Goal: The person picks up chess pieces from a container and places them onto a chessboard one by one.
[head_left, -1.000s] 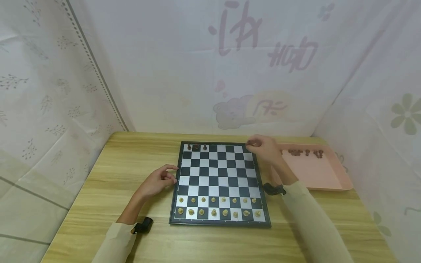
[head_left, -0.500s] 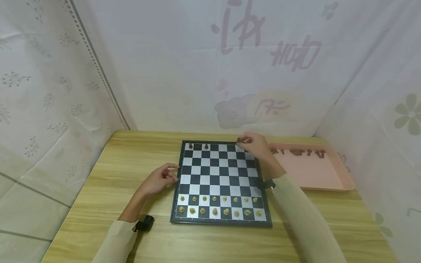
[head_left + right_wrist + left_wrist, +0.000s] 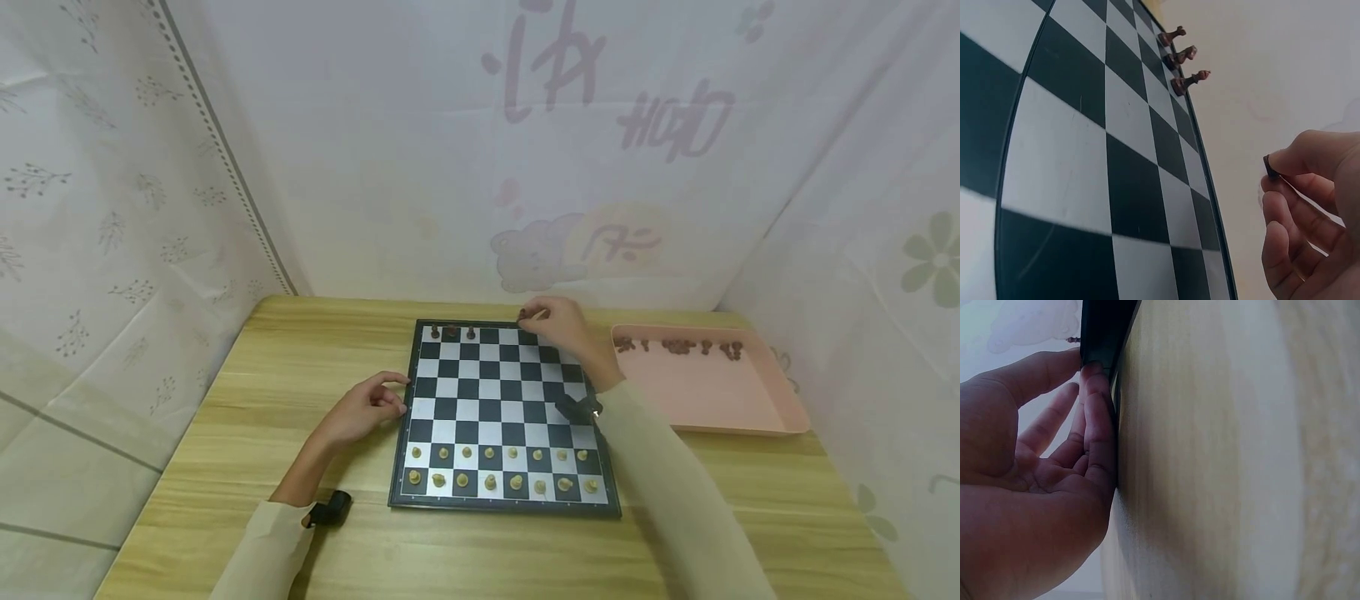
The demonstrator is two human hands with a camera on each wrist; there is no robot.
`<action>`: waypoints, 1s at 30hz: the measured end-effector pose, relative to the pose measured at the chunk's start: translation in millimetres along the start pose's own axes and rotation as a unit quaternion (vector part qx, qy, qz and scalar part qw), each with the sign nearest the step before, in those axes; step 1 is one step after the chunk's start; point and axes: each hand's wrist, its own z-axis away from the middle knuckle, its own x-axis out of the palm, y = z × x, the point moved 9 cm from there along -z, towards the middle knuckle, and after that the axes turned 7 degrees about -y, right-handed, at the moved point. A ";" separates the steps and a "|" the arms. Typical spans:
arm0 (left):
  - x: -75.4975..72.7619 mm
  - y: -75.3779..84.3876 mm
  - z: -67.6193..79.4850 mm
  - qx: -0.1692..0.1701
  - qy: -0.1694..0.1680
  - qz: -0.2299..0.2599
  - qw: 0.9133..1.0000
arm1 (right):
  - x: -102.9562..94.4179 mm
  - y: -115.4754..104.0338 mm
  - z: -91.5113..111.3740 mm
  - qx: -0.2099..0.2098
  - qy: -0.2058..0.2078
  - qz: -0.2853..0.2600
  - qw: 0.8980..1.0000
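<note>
My right hand (image 3: 558, 323) pinches a dark brown chess piece (image 3: 1270, 167) between thumb and fingertips, over the far edge of the chessboard (image 3: 489, 389). Only the piece's dark base shows, so I cannot tell its kind. In the far left corner stand a dark rook (image 3: 1172, 35), a knight (image 3: 1180, 57) and a bishop (image 3: 1189, 81) side by side. My left hand (image 3: 367, 410) lies at the board's left side, thumb and fingertips right at its edge (image 3: 1105, 337), fingers loosely bent. Light pawns (image 3: 489, 452) and light back-row pieces (image 3: 491, 482) fill the two near rows.
A pink tray (image 3: 720, 392) lies right of the board, with several dark chess pieces (image 3: 678, 347) along its far side. Everything rests on a wooden table (image 3: 300, 350), with patterned cloth (image 3: 390, 167) hanging behind and at both sides.
My right hand has moved left along the board's far edge, away from the tray, carrying the dark chess piece. My left hand has stayed at the board's edge.
</note>
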 end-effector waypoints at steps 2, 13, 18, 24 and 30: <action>-0.2 0.1 0.2 0.000 0.001 0.000 1.000 | 3.8 -2.9 -3.8 -0.002 -0.004 0.003 1.000; -0.7 -1.4 -0.1 -0.002 0.001 -0.001 1.000 | 23.2 -8.8 -24.3 -0.019 -0.019 0.032 0.999; -0.6 -4.9 -2.2 -0.006 -0.001 -0.005 1.000 | 30.9 -13.3 -28.2 -0.027 -0.029 0.032 0.999; -1.4 -5.4 -1.9 -0.011 -0.001 -0.007 1.000 | 40.4 -16.8 -30.6 -0.025 -0.052 0.040 0.998; -1.4 -3.5 -1.2 -0.006 0.002 -0.006 1.000 | 48.5 -20.5 -31.7 -0.025 -0.070 0.047 0.996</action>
